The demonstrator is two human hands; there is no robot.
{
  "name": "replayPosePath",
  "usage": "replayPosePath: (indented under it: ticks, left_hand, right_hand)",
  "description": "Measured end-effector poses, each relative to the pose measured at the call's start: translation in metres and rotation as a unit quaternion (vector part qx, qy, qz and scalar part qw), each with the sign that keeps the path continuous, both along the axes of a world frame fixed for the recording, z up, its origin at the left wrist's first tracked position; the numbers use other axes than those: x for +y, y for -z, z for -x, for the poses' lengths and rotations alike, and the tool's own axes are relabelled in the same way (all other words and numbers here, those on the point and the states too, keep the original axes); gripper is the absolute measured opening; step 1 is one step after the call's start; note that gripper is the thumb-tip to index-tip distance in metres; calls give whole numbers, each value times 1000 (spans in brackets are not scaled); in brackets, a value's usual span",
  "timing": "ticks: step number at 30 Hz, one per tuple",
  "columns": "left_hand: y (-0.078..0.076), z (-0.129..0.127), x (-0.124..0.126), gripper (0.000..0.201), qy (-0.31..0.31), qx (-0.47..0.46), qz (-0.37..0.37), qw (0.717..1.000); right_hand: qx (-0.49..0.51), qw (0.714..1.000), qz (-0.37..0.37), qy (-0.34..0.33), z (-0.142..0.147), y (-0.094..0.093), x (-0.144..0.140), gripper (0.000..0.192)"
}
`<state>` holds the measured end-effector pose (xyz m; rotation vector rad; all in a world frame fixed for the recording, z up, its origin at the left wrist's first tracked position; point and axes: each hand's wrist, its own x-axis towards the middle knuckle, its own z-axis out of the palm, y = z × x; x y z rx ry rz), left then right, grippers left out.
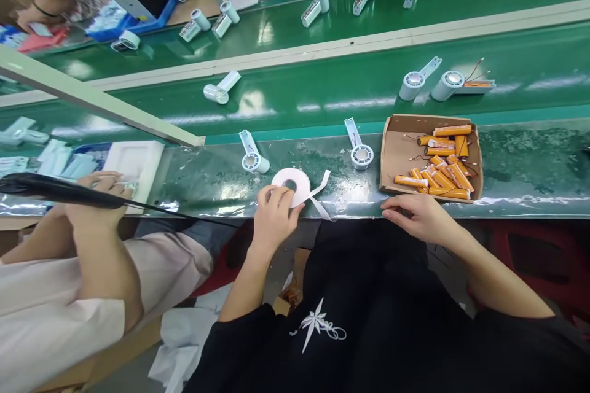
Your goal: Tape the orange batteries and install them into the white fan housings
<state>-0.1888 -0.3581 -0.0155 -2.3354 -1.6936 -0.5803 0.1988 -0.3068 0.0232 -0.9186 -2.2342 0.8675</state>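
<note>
While the long green belt (322,98) runs across the top with white fan parts on it, the person sits at the shiny bench edge (530,166) below it. A brown cardboard box (396,147) rests on the bench on the right side. It is full of orange batteries (442,175) with thin wires. A co-worker's arm (101,258) lies at the far left, with the hand by a white tray (138,159). The person's left hand (273,216) holds the near side of a white tape roll (291,184), fingers curled over its rim. The roll lies flat on the bench, just in front of the person, and a loose strip of tape (320,193) sticks out to its right. The right hand (415,214) rests on the bench edge just below the box, fingers bent loosely, gripping nothing. Two small white fan parts (362,156) sit behind the roll, one on each side.
</note>
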Motion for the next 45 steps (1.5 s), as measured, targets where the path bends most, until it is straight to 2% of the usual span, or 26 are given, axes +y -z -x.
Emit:
replayPosePath:
  ticks: [7,12,15,18,21,23,25,27,28,30,33,36,38,40,45]
  left_hand:
    - [-18,-5,33,33,-40,-21,-71,996]
    - [-58,-1,51,50,-78,-104,-168,977]
    - [-78,-11,52,55,-60,-111,-182,975]
    - [-77,-37,46,56,-11,-127,-152,980]
    - [-60,-66,37,47,33,-163,-123,978]
    - [-48,-79,32,39,48,-185,-96,977]
    - [-39,-86,27,34,47,-192,-70,978]
    - [-32,-88,25,32,38,-187,-53,980]
    - [-30,-89,24,32,33,-183,-50,981]
    - [-26,-88,23,33,29,-174,-48,983]
    - [-22,-84,25,36,43,-157,-51,985]
    - [-21,-80,26,39,90,-126,-48,987]
    - [-22,-78,25,35,142,-100,-32,984]
    - [-26,-79,23,30,205,-71,-7,976]
    - [-39,-89,18,47,333,-13,48,942]
  right_hand:
    - [-15,1000,10,0,-4,5,-6,24]
    - [-4,999,54,5,-8,5,-9,22]
    - [38,991,122,42,-3,7,-11,25]
    - [148,957,242,55,13,12,-19,52]
    - [206,915,345,-28,30,19,-27,77]
    - [202,905,367,-65,38,25,-31,85]
    - [223,911,344,-32,40,30,-35,89]
    - [258,924,278,50,38,35,-38,87]
    - [267,930,238,89,35,36,-39,82]
    - [253,944,160,138,29,36,-40,59]
    - [215,964,56,145,18,28,-38,23]
    - [227,961,-22,154,5,14,-32,15]
    - [230,959,-34,161,-4,2,-26,14]
    - [190,972,-10,141,-13,-11,-19,19]
    - [49,997,48,29,-24,-38,-3,29]
